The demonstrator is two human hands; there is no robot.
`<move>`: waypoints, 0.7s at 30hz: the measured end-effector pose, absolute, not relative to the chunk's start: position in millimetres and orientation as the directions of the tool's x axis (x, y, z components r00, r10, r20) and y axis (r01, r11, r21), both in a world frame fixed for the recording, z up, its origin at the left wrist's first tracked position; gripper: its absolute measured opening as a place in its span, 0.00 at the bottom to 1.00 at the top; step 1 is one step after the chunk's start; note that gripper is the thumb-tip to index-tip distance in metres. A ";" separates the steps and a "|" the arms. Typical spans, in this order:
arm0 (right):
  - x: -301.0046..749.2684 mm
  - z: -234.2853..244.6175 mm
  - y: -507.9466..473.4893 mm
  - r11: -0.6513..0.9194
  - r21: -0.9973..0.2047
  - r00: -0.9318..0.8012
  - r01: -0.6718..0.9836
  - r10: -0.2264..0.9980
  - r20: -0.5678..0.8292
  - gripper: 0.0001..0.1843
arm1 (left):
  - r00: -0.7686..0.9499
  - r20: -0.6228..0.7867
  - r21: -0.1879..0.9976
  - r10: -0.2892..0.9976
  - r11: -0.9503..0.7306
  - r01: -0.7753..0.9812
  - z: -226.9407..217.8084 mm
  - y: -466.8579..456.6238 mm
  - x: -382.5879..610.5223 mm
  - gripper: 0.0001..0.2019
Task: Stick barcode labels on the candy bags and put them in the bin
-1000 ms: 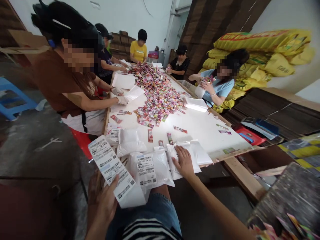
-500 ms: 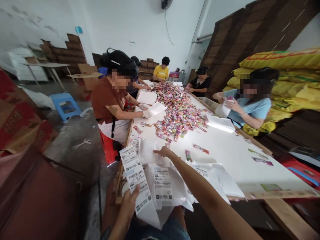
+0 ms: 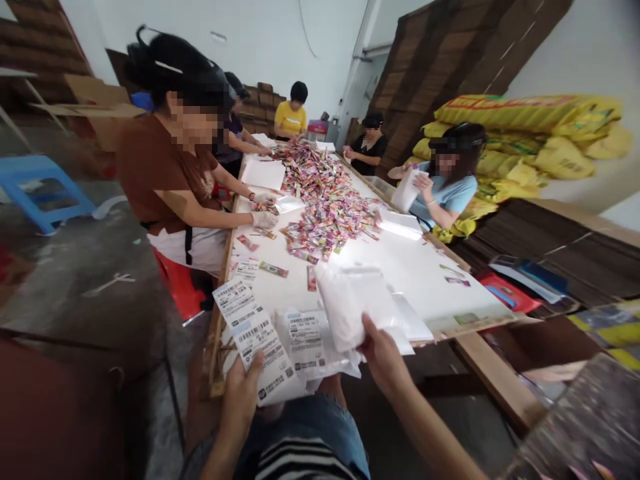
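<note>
My left hand (image 3: 243,393) pinches a strip of printed shipping labels (image 3: 257,337) at the table's near left corner. My right hand (image 3: 377,350) grips the lower edge of a white plastic mailing bag (image 3: 345,307), raised and tilted above the near side of the table. Between the hands lies another white bag with a label (image 3: 306,340) on it. Part of a further white bag (image 3: 413,320) shows behind the held one. Loose colourful sachets, such as a green one (image 3: 273,269) and a pink one (image 3: 312,278), lie just beyond.
A big heap of small sachets (image 3: 325,193) covers the middle of the white table (image 3: 450,303). Several co-workers sit around it, one in a brown shirt (image 3: 150,167) close on the left. A blue stool (image 3: 45,190) stands on the floor; yellow sacks (image 3: 540,133) are stacked at right.
My right hand has picked up the white bag from beside the labels and carried it right and toward me. My left hand still holds the label strip. The head view has turned right.
</note>
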State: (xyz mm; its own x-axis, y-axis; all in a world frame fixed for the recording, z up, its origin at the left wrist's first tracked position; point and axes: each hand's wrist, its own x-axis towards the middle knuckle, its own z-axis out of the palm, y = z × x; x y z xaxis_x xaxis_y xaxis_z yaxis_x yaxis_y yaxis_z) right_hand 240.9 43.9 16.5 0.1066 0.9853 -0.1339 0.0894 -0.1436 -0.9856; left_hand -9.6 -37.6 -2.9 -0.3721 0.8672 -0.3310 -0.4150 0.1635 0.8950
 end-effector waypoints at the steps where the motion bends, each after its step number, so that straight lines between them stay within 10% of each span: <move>1: 245.3 6.6 23.9 -0.257 -0.966 0.119 0.033 0.961 -0.252 0.26 | -0.365 -0.301 0.908 0.881 0.148 -0.393 -0.8 -36.8 -9.0 0.24; 6: 252.6 11.2 -20.6 -0.445 -0.824 -0.107 0.351 0.855 -0.507 0.34 | -0.309 -0.145 0.964 0.940 0.063 -0.260 16.3 -38.2 -2.4 0.25; 14: 181.0 65.3 -22.1 0.509 -0.761 -0.417 0.402 0.842 0.343 0.17 | -0.105 -0.152 0.966 0.983 0.125 -0.227 29.7 -60.7 9.2 0.15; 21: 156.2 50.8 -35.2 0.718 -0.619 -0.599 0.318 0.658 0.456 0.08 | 0.073 -0.503 0.486 0.861 0.351 -0.800 41.3 -62.8 2.7 0.17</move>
